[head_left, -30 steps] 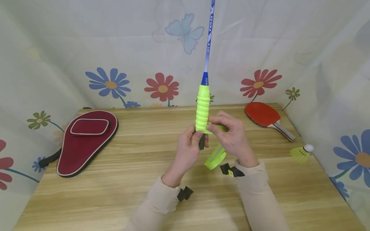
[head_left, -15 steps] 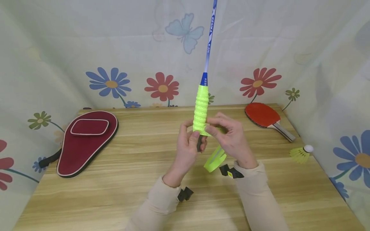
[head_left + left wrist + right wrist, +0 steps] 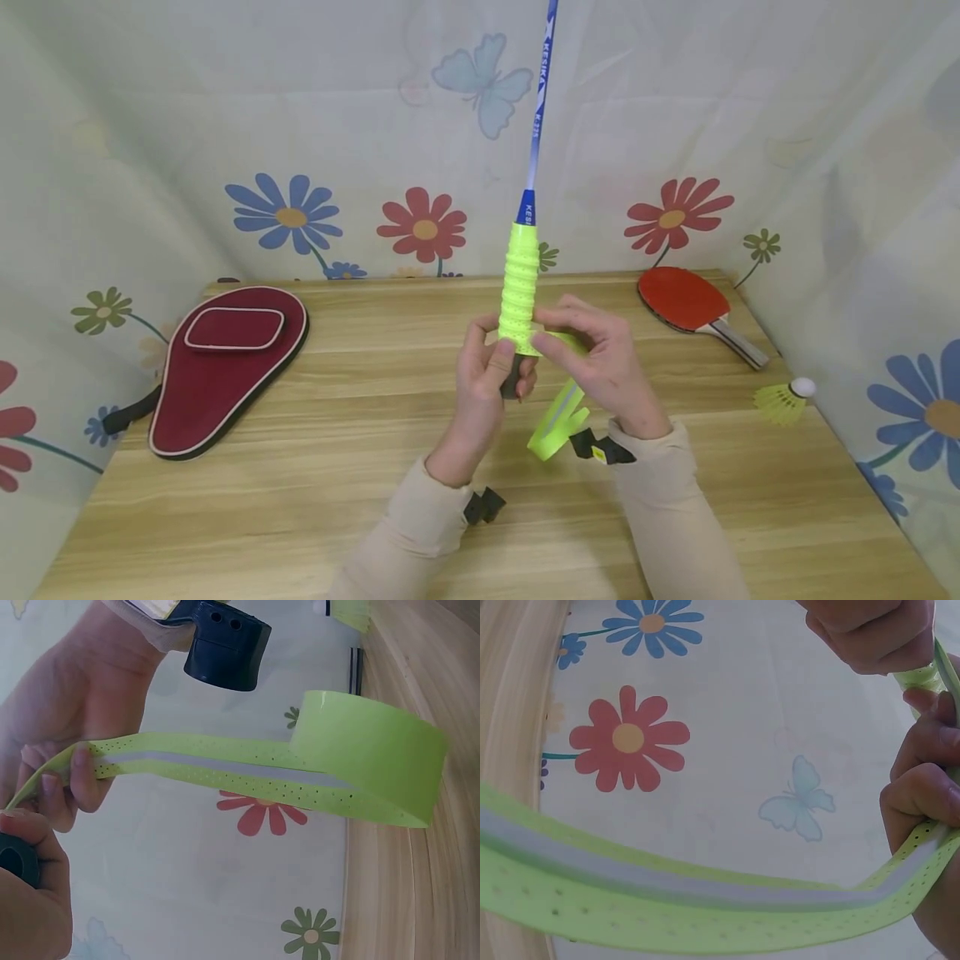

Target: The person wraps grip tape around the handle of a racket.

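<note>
A badminton racket (image 3: 540, 108) stands nearly upright in the head view, its head out of frame. Yellow-green overgrip tape (image 3: 518, 283) wraps its handle in ridged turns, with the dark handle end (image 3: 512, 382) uncovered. My left hand (image 3: 480, 379) grips that lower end, thumb close to the lowest turn. On the right, my right hand (image 3: 603, 358) pinches the tape beside the handle. From there the loose tape (image 3: 225, 757) runs off to a curled end, showing perforations and a grey centre stripe in the left wrist view. The right fingers (image 3: 922, 791) curl over it.
A maroon paddle case (image 3: 225, 367) lies at the left of the wooden table (image 3: 360, 417). At the right lie a red table tennis paddle (image 3: 682, 298) and a yellow shuttlecock (image 3: 783, 400). A flowered curtain (image 3: 337, 125) rises behind the table.
The racket handle has shifted slightly left and down, and the left hand with it. The loose tape hangs a little lower. The right hand keeps its pinch, nearly still.
</note>
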Motion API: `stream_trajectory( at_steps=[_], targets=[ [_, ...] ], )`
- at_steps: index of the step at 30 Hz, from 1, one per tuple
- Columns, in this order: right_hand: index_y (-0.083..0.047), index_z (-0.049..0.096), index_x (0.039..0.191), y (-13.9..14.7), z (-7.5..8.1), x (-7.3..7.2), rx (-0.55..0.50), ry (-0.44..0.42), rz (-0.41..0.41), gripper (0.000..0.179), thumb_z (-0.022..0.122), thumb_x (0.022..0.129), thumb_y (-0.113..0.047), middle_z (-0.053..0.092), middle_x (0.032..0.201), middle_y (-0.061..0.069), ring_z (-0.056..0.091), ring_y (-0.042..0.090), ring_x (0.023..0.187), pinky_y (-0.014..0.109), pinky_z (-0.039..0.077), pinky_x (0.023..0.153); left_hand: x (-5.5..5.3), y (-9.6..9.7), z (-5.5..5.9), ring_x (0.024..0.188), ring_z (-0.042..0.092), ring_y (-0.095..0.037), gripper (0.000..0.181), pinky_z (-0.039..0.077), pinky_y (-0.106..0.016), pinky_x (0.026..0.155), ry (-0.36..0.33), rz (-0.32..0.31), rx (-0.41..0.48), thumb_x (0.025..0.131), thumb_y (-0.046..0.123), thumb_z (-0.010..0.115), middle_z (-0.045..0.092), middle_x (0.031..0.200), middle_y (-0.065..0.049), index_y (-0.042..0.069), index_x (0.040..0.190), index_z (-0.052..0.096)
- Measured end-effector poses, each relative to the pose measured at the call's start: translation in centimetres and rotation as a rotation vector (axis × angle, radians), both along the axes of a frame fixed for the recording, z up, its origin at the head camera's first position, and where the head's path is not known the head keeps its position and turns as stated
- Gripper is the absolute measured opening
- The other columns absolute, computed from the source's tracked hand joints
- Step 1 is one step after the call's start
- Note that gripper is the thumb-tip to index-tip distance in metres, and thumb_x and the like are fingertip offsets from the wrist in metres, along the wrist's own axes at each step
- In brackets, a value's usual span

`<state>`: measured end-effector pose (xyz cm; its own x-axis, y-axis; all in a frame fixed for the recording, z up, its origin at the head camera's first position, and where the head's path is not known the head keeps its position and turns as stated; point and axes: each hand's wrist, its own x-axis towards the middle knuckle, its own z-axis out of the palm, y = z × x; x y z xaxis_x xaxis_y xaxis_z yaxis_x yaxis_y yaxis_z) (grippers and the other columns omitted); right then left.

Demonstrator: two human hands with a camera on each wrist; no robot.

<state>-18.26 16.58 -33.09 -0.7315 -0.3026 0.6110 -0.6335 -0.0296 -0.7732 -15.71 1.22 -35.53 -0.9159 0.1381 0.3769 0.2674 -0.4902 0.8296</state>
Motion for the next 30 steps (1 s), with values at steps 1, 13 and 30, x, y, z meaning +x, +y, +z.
stream_trajectory(
  at_steps=[1, 13, 30],
  targets=[
    [0.005, 0.069, 0.112, 0.0, -0.1, -0.1, -0.007, -0.007, 0.006, 0.032, 0.067, 0.082, 0.015, 0.059, 0.083, 0.01, 0.051, 0.021, 0.074, 0.027, 0.045, 0.064, 0.0, 0.0, 0.0, 0.051, 0.042, -0.011, 0.018, 0.037, -0.022, 0.048, -0.01, -0.016, 0.02, 0.104, 0.014, 0.036, 0.046, 0.067, -0.004, 0.004, 0.118, 0.034],
    [0.003, 0.07, 0.111, -0.3, -0.5, -0.7, -0.025, 0.024, 0.015, 0.027, 0.072, 0.084, 0.003, 0.06, 0.082, 0.009, 0.053, 0.021, 0.073, 0.026, 0.046, 0.063, -0.1, -0.2, 0.6, 0.046, 0.04, -0.011, 0.017, 0.035, -0.022, 0.043, -0.074, -0.098, 0.086, 0.098, 0.016, 0.041, 0.045, 0.062, 0.0, 0.008, 0.112, 0.036],
    [0.004, 0.066, 0.106, -0.3, -0.9, -1.1, -0.035, -0.001, 0.048, 0.024, 0.074, 0.084, -0.001, 0.068, 0.094, 0.011, 0.063, 0.025, 0.08, 0.034, 0.054, 0.076, 0.0, -0.2, 0.5, 0.042, 0.039, -0.009, 0.017, 0.034, -0.022, 0.039, -0.096, -0.113, 0.056, 0.097, 0.019, 0.047, 0.042, 0.056, 0.002, 0.009, 0.106, 0.037]
  ],
)
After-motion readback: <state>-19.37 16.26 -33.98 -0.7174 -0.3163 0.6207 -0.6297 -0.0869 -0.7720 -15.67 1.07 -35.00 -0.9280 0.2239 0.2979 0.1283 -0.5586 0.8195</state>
